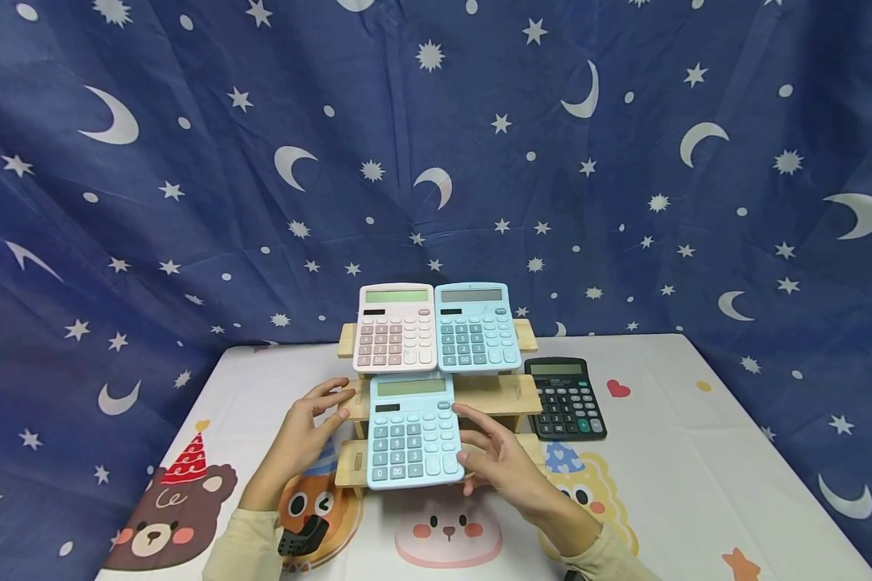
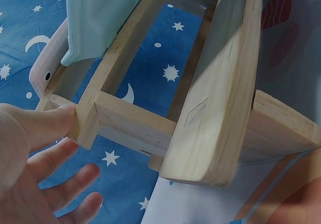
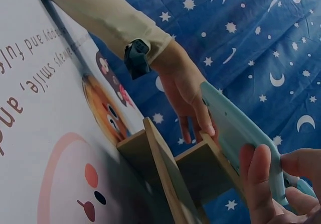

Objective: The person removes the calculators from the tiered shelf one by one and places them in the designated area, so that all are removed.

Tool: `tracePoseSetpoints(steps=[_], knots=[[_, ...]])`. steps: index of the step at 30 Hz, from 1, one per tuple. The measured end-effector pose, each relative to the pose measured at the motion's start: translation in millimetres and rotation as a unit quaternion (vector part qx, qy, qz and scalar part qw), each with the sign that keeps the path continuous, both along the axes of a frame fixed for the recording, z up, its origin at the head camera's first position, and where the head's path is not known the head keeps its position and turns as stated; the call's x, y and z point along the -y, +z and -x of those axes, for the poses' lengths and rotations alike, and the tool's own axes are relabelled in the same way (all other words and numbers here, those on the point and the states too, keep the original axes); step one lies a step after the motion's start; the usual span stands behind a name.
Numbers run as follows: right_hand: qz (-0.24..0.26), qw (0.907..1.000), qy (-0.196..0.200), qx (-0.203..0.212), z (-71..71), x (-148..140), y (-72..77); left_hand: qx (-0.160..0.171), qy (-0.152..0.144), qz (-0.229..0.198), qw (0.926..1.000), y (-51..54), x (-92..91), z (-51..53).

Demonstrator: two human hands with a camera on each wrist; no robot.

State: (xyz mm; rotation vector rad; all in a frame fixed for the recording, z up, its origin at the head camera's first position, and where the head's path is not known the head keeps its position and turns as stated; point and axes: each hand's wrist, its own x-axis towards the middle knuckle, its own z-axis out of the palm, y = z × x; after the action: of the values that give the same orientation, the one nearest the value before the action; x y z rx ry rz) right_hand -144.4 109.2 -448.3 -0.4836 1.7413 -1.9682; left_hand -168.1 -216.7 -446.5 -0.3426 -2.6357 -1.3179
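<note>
My right hand [image 1: 505,468] grips the lower right edge of a light blue calculator [image 1: 414,440]; in the right wrist view, the thumb and fingers [image 3: 258,169] lie on opposite sides of its edge. This calculator leans at the front of a tiered wooden stand [image 1: 490,395], at its middle tier. With thumb and forefinger, my left hand [image 1: 301,436] holds the left end of the middle tier; its other fingers are spread in the left wrist view. On the top tier, a pink calculator [image 1: 396,329] and another light blue calculator [image 1: 478,329] lean side by side.
A black calculator [image 1: 567,399] lies on the table right of the stand. The white tablecloth [image 1: 668,436] carries cartoon animal prints. Behind it hangs a dark blue curtain [image 1: 443,234] with moons and stars.
</note>
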Motion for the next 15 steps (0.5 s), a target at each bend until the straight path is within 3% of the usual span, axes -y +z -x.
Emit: tracePoseSetpoints(steps=[7,15], knots=[[0.011,0.9998,0.013,-0.004,1.0,-0.8,-1.2,0.004,0.001,-0.004,1.0000,0.0,-0.2,-0.1],[0.034,0.9988,0.031,0.019,1.1,-2.9,-2.9,-0.002,-0.001,-0.002,1.0000,-0.7,0.0,0.4]])
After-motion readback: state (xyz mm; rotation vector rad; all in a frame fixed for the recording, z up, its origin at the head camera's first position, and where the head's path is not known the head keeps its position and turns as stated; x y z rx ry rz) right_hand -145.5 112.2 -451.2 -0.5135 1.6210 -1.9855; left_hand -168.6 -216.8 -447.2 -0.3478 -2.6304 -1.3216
